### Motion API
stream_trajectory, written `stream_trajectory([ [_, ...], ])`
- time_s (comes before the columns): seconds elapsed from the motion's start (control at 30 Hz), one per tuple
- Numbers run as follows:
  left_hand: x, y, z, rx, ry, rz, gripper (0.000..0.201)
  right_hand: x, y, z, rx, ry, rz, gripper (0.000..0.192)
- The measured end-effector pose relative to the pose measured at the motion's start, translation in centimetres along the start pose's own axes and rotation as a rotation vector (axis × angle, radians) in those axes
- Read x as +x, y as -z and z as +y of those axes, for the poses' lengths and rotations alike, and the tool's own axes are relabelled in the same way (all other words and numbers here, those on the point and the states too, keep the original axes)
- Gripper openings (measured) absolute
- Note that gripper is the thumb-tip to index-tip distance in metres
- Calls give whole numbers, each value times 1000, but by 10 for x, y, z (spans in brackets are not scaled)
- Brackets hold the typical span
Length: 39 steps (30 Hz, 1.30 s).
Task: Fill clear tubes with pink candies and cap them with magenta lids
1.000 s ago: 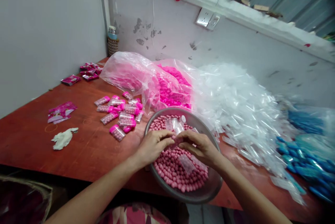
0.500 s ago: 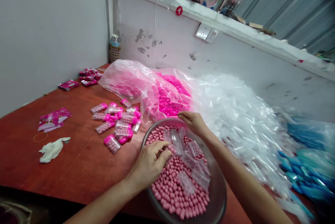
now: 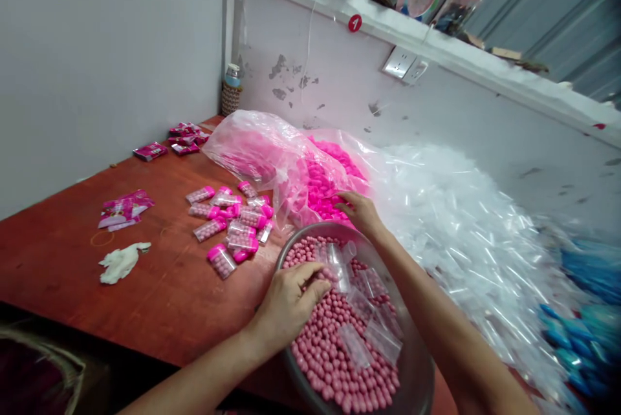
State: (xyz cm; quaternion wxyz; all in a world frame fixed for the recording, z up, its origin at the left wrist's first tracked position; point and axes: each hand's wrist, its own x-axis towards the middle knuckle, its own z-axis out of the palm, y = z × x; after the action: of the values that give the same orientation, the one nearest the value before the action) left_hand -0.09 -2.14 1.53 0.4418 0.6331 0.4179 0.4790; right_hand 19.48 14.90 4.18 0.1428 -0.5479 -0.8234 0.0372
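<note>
**Pink balls, clear tubes and pink caps, with both hands at work**

Head view. Left hand (image 3: 291, 302): above the bowl (image 3: 421, 370), thumb and fingers clamped on a clear tube (image 3: 331, 275), partly hidden by the grip, pink balls visible through the wall. Right hand (image 3: 359, 211): beyond the bowl's far rim, fingertips at the near edge of the pink caps (image 3: 334, 166); cannot tell whether pinched on a cap or apart.

In the bowl: pink balls (image 3: 330, 363), with loose tubes (image 3: 356, 345) lying on top. Behind: pink caps in an open plastic bag (image 3: 242, 137). To the left, on the red table (image 3: 165, 311): a cluster of filled tubes (image 3: 252, 216) with pink caps on; farther out, flat pink packaging (image 3: 127, 207) and a crumpled white scrap (image 3: 123, 262). To the right: a large heap of clear tubes (image 3: 460, 227); beyond, glossy blue pieces (image 3: 572, 344), blurred.
</note>
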Motion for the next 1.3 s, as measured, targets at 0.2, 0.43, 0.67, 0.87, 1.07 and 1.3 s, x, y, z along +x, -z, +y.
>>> stream_trajectory([
  [0.2,-2,1,2,22,-32,-1,19,-93,35,-52,599,115,-23,28],
  [0.43,-8,-3,-1,46,-97,-19,23,-136,30,-78,525,234,-17,18],
  [0.67,-18,-7,-5,133,-214,-1,21,-157,21,-81,392,314,38,6],
  [0.87,-18,-9,-9,203,-260,-41,23,-159,16,-86,225,368,33,7],
  [1.07,-10,-6,-1,-109,-32,52,24,-156,23,-78,784,57,17,31],
  [1.3,-5,-2,-3,-280,75,43,22,-161,10,-64,1417,-314,23,34],
])
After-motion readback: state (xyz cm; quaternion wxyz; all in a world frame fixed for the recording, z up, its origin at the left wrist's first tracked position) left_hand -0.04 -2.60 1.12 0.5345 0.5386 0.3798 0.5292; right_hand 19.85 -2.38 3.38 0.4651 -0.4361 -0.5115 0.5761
